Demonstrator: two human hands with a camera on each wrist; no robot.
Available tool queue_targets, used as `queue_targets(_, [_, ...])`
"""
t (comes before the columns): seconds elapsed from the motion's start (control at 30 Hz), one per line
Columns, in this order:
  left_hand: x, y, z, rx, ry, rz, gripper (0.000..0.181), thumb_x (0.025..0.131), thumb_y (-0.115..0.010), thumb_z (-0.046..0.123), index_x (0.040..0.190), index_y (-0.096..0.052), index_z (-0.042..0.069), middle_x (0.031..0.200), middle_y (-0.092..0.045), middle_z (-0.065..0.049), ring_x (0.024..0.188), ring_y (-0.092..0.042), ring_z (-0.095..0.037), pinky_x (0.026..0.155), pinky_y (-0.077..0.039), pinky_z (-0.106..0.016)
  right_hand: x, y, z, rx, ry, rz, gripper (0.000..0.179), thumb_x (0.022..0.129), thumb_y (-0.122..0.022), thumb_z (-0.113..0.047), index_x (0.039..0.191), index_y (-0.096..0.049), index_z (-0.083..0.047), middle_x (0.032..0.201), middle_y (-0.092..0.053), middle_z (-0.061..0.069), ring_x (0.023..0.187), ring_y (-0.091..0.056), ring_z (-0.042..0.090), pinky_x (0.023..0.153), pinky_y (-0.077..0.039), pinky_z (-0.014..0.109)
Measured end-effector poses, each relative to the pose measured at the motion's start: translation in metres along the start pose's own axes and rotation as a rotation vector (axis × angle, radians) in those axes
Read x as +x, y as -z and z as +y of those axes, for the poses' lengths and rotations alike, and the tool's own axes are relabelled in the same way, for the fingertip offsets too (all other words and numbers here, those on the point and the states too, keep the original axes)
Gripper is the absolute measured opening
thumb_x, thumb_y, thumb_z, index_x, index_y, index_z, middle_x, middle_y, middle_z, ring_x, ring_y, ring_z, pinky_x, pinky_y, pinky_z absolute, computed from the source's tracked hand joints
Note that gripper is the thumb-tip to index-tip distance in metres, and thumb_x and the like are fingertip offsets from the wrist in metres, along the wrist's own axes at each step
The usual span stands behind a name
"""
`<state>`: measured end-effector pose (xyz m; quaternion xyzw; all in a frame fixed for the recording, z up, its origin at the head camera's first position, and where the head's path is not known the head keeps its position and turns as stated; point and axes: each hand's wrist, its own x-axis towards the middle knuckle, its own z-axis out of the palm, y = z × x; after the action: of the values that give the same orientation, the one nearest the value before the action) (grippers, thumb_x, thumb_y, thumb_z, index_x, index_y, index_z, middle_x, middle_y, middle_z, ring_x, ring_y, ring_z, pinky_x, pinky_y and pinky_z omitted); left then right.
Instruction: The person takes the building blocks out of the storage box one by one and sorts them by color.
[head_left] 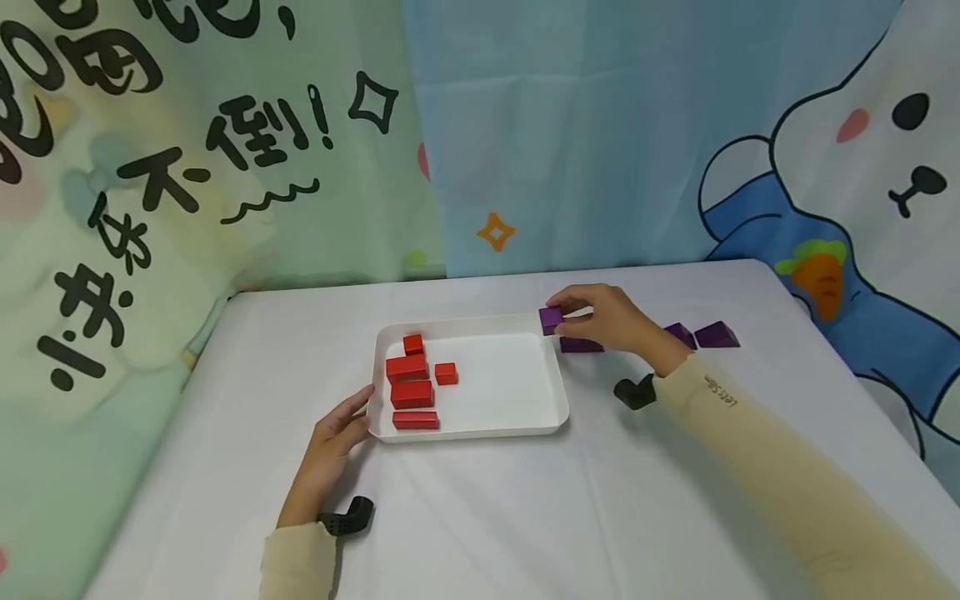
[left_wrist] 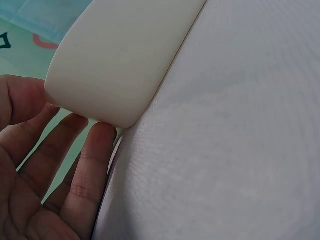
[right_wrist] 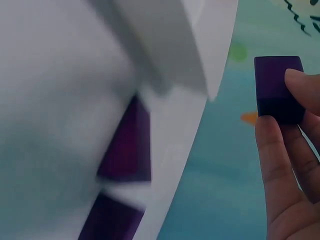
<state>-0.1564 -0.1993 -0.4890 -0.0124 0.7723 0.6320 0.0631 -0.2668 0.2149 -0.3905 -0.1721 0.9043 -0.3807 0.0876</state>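
Observation:
My right hand (head_left: 603, 317) pinches a small purple block (head_left: 551, 320) between thumb and fingers, held over the right end of a white tray (head_left: 498, 432). In the right wrist view the block (right_wrist: 277, 90) shows at the fingertips. Beneath that hand, just right of the tray, lies another purple block (head_left: 582, 345), partly covered. My left hand (head_left: 337, 435) rests its extended fingers against the tray's left end; the left wrist view shows its fingertips at the tray's outer wall (left_wrist: 110, 65). Several red blocks (head_left: 411, 392) form a column along the tray's left side, with a small red cube (head_left: 446, 373) beside them.
Two purple wedge-like blocks (head_left: 717, 335) lie on the white-covered table (head_left: 487, 517) to the right, behind the right forearm. A printed curtain (head_left: 600, 133) hangs behind the table. Black wrist-worn devices (head_left: 349, 517) project from both wrists.

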Motion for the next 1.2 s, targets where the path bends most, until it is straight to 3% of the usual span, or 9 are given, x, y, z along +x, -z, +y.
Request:
queue_targets(0.17, [-0.003, -0.001, 0.002, -0.010, -0.005, -0.009, 0.051, 0.108, -0.052, 0.002, 0.158, -0.050, -0.005, 0.165, -0.047, -0.024, 0.149, -0.048, -0.044, 0.098, -0.048, -0.014, -0.030, 0.034, 0.022, -0.044, -0.056, 0.015, 0.043, 0.102, -0.073, -0.003, 0.142, -0.063, 0.006, 0.141, -0.065, 0.031, 0.136, -0.057, 0.051, 0.109, -0.050, 0.065])
queue_targets(0.73, [-0.006, -0.001, 0.007, 0.028, 0.008, -0.014, 0.052, 0.109, -0.051, 0.004, 0.160, -0.046, -0.006, 0.166, -0.044, -0.026, 0.149, -0.047, -0.045, 0.097, -0.048, -0.012, -0.098, 0.110, 0.111, -0.205, -0.265, 0.148, 0.044, 0.107, -0.058, 0.005, 0.150, -0.051, 0.011, 0.145, -0.052, 0.042, 0.135, -0.048, 0.062, 0.106, -0.046, 0.073])
queue_targets(0.93, [-0.006, 0.000, 0.005, 0.017, -0.002, -0.004, 0.052, 0.110, -0.051, 0.004, 0.160, -0.045, -0.007, 0.165, -0.044, -0.027, 0.149, -0.047, -0.044, 0.097, -0.048, -0.013, -0.108, 0.121, 0.138, -0.256, -0.253, 0.217, 0.040, 0.104, -0.061, 0.010, 0.143, -0.053, 0.017, 0.135, -0.056, 0.046, 0.126, -0.053, 0.064, 0.100, -0.050, 0.073])
queue_targets(1.2, [-0.004, -0.002, 0.004, -0.008, -0.025, -0.022, 0.051, 0.109, -0.051, 0.002, 0.158, -0.045, -0.009, 0.165, -0.043, -0.029, 0.148, -0.047, -0.046, 0.097, -0.049, -0.014, -0.126, 0.114, 0.168, -0.240, -0.329, 0.215, 0.039, 0.105, -0.058, 0.010, 0.142, -0.051, 0.018, 0.141, -0.048, 0.047, 0.128, -0.046, 0.067, 0.106, -0.041, 0.078])
